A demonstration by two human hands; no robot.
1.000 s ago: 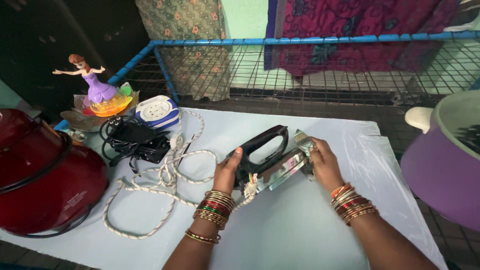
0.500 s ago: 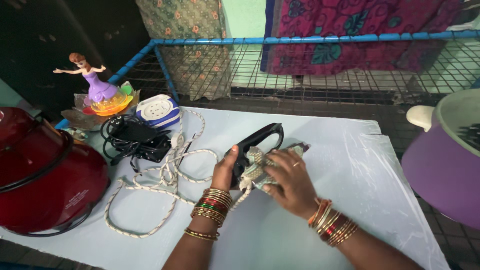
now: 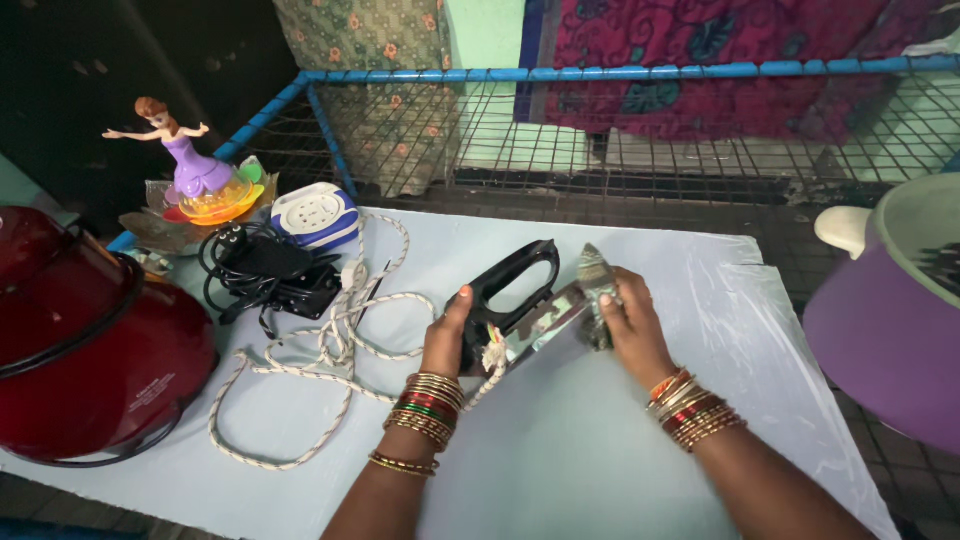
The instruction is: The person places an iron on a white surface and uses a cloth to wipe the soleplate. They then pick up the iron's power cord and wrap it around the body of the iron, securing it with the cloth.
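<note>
An electric iron (image 3: pixel 520 300) with a black handle and a shiny metal soleplate lies tilted on its side on a pale blue sheet (image 3: pixel 560 460). My left hand (image 3: pixel 445 335) grips its rear end, thumb up against the handle. My right hand (image 3: pixel 622 322) presses a small crumpled cloth (image 3: pixel 595 272) against the tip of the soleplate. The iron's white braided cord (image 3: pixel 320 370) trails off to the left in loose loops. Both wrists wear several bangles.
A red cooker (image 3: pixel 85 350) stands at the left edge, a purple pot (image 3: pixel 890 320) at the right. Behind the cord lie a black cable bundle (image 3: pixel 265 270), a blue-and-white extension box (image 3: pixel 315 215) and a doll figurine (image 3: pixel 190 170). A blue-framed wire mesh (image 3: pixel 620 130) fences the back.
My right hand has wiped with the cloth from the tip of the soleplate down to its rear and back to the tip. My left hand has kept hold of the iron.
</note>
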